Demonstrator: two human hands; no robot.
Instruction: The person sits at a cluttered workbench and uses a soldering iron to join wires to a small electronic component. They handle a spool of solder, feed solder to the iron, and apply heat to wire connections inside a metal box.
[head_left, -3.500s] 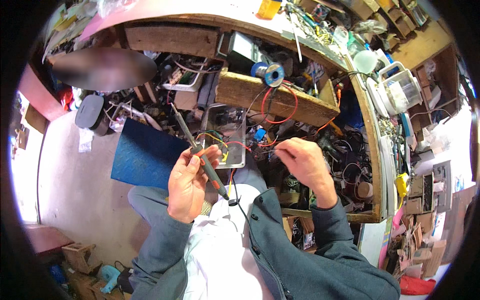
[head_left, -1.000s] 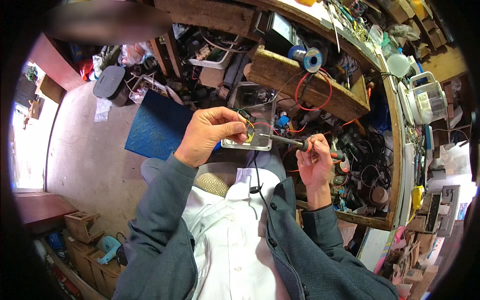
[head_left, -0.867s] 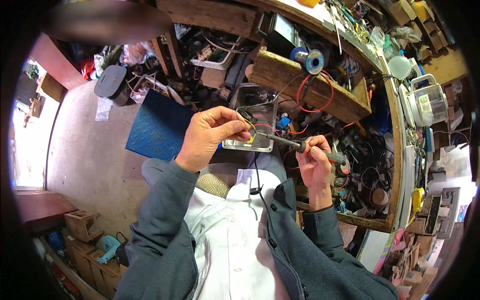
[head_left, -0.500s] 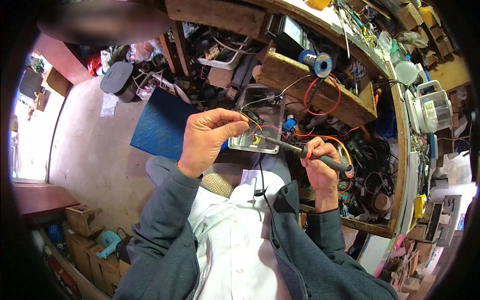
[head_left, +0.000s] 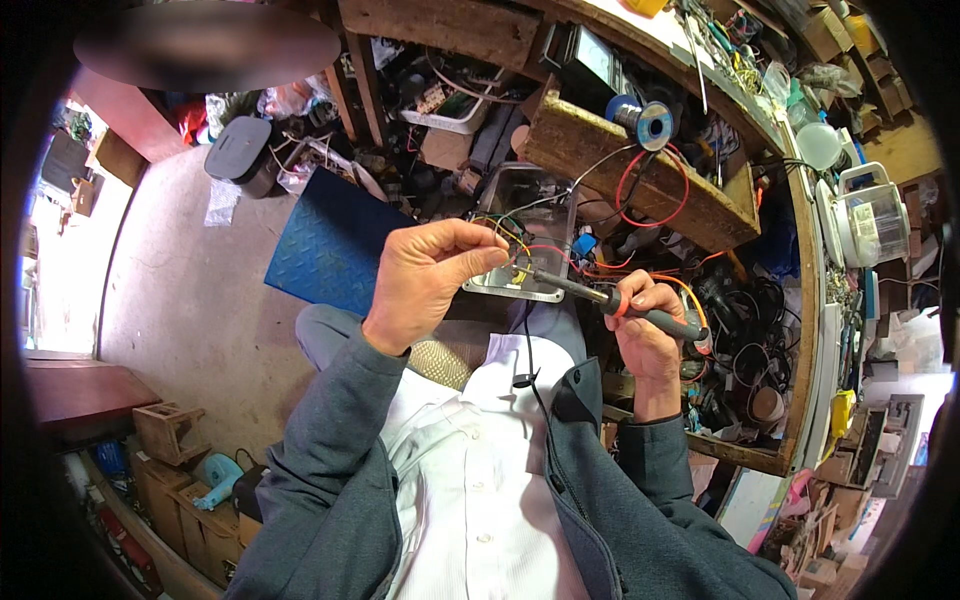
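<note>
My right hand [head_left: 650, 340] is closed round the dark handle of a soldering iron [head_left: 572, 287], whose metal tip points left. My left hand [head_left: 420, 280] pinches a thin wire; the pinched end is mostly hidden by the fingers. Yellow and green wires [head_left: 513, 234] curve down beside those fingertips. Both hands are over a clear plastic housing [head_left: 545, 294] that rests at my lap, with small parts and red wires inside it. The iron's tip is close to my left fingertips, above the housing; whether it touches a wire I cannot tell.
A solder spool [head_left: 654, 127] sits on the wooden drawer [head_left: 640, 178] beyond the housing, with red and black leads draped there. Tangled cables [head_left: 745, 340] fill the space to the right. A blue textured sheet [head_left: 335, 243] and a dark bin [head_left: 240, 152] are at the left.
The view has shifted slightly. Both hands keep their grips, and the iron's tip stays near my left fingertips over the housing.
</note>
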